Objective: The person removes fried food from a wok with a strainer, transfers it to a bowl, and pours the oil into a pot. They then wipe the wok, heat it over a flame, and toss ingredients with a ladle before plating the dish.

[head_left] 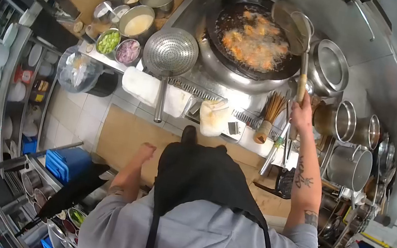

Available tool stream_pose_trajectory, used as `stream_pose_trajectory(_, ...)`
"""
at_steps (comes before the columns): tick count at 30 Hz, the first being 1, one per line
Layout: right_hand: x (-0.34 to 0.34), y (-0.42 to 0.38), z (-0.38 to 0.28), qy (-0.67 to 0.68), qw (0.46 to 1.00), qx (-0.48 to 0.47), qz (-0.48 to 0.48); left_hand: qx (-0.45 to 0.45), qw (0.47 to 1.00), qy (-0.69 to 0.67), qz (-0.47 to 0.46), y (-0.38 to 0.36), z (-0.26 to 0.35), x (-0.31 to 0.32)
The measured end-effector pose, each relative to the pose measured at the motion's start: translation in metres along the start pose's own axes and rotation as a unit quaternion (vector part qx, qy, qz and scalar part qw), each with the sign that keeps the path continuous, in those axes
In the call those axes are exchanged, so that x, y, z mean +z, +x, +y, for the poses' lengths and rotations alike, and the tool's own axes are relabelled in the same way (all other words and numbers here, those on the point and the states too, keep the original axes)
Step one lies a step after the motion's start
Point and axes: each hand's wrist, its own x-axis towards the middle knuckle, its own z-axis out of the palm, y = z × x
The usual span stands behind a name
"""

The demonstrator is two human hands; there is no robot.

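Note:
My right hand [302, 114] is wrapped round the wooden handle of a wire strainer [287, 26], whose mesh is over the right edge of a black wok [221, 20]. Orange pieces of food [256, 44] bubble in oil inside the wok. Away from the counter, my left hand [145, 152] hangs low with its fingers curled in; whether it holds anything is too small to tell. A perforated metal ladle [170, 52] lies left of the wok, its handle pointing toward me.
Bowls of chopped green vegetable [109, 42] and purple onion [128, 52] stand left. Folded white cloths [140, 86] and a bamboo brush [265, 127] line the front edge. Metal pots [351, 168] stand right. A blue box [66, 162] is behind left. Other people are at the far edges.

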Motion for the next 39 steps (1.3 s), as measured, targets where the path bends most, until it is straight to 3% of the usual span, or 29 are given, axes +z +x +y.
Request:
stream_pose_trajectory(1, -0.013, -0.014, -0.008, 0.046, 0.998, 0.038, -0.022, -0.021, 0.999, -0.031, 0.025, -0.021, -0.029, 0.017)
stream_pose_trajectory(4, 0.009, -0.008, -0.043, 0.24, 0.963, 0.077, -0.094, -0.096, 0.973, -0.204, 0.055, 0.072, -0.121, -0.021)
stream_pose_trajectory(6, -0.009, -0.028, -0.039, 0.277, 0.941, 0.111, -0.158, -0.135, 0.986, -0.1, 0.022, 0.033, -0.134, 0.028)
stream_pose_trajectory(8, -0.016, -0.038, -0.046, 0.278, 0.938, 0.099, -0.183, -0.091, 0.996, -0.011, 0.007, 0.019, -0.122, 0.048)
stream_pose_trajectory(10, -0.016, -0.05, -0.045, 0.27, 0.94, 0.08, -0.194, 0.017, 0.998, 0.059, -0.013, 0.01, -0.108, 0.068)
stream_pose_trajectory(13, -0.01, -0.074, -0.035, 0.248, 0.951, 0.043, -0.182, -0.061, 0.988, -0.132, 0.041, -0.063, 0.001, 0.078)
stream_pose_trajectory(16, 0.002, -0.089, -0.02, 0.251, 0.956, 0.015, -0.153, 0.049, 0.976, -0.209, 0.042, -0.031, -0.002, 0.086)
stream_pose_trajectory(19, 0.007, -0.092, -0.008, 0.266, 0.953, -0.001, -0.143, 0.032, 0.963, -0.262, 0.053, -0.024, 0.012, 0.083)
stream_pose_trajectory(22, 0.007, -0.086, -0.005, 0.294, 0.945, -0.006, -0.147, 0.001, 0.975, -0.198, 0.097, -0.046, 0.028, 0.07)
stream_pose_trajectory(28, 0.008, -0.069, -0.005, 0.404, 0.908, 0.028, -0.109, -0.057, 0.972, -0.212, 0.082, -0.044, -0.014, 0.063)
stream_pose_trajectory(31, 0.008, -0.062, -0.004, 0.462, 0.879, 0.039, -0.111, -0.017, 0.953, -0.303, -0.026, 0.002, -0.08, 0.066)
stream_pose_trajectory(33, 0.002, -0.058, -0.005, 0.495, 0.857, 0.055, -0.135, -0.001, 0.988, -0.156, 0.005, -0.023, -0.061, 0.07)
stream_pose_trajectory(35, 0.002, -0.055, -0.005, 0.46, 0.877, 0.054, -0.127, 0.014, 0.997, -0.078, 0.021, -0.032, -0.051, 0.071)
stream_pose_trajectory(39, 0.002, -0.054, -0.018, 0.362, 0.921, 0.029, -0.145, 0.034, 0.996, -0.081, 0.025, -0.016, -0.055, 0.072)
